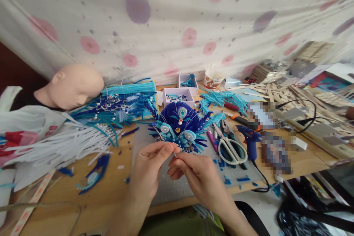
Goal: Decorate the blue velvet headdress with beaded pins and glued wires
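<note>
Thin piece (174,154), kinda blurry, is pinched by left hand (149,164) and right hand (195,173); front edge of desk (110,171) is partly blocked.

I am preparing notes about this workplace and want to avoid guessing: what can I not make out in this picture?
All in the head view:
1. Thin silvery wire-like piece between the bare left hand and bare right hand: too thin to identify.
2. Blue-and-turquoise beaded ornament: lower front partly hidden by the hands.
3. Pale rectangular item and dark longer item: pixelated.
4. Crumpled shiny black plastic: cut off by the bottom edge.
</note>
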Demonstrator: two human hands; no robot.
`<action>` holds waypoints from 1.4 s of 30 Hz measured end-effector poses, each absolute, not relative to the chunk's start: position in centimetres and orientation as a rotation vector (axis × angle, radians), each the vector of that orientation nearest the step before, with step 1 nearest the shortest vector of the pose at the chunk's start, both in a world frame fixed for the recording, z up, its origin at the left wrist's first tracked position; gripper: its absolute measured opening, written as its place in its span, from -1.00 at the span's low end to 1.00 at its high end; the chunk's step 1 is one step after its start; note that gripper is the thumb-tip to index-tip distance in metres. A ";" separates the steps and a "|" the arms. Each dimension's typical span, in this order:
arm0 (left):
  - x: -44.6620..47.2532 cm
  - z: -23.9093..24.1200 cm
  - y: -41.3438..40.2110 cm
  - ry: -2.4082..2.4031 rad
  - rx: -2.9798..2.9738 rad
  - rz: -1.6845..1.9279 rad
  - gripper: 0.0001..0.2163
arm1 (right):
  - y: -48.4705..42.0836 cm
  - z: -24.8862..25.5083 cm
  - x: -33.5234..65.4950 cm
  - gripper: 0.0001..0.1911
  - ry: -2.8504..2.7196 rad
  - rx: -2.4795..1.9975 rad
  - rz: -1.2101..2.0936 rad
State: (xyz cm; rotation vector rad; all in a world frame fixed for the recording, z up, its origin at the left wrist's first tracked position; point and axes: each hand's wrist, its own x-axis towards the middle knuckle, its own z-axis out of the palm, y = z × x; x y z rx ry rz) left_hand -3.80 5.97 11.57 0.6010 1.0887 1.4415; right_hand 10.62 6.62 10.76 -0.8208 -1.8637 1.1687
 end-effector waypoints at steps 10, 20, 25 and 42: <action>-4.2 11.0 6.1 0.707 0.633 1.280 -0.65 | 6.3 10.6 9.4 -0.54 -1.562 -0.766 1.559; -4.9 10.5 6.1 0.800 0.648 1.284 -0.70 | 6.5 10.9 9.5 -0.58 -1.737 -0.725 1.445; -4.7 11.1 6.1 0.765 0.550 1.357 -0.71 | 6.6 11.1 9.6 -0.58 -1.789 -0.791 1.324; -5.7 11.4 4.6 1.075 0.677 1.370 -0.76 | 7.2 10.8 8.8 -0.65 -1.378 -0.702 1.781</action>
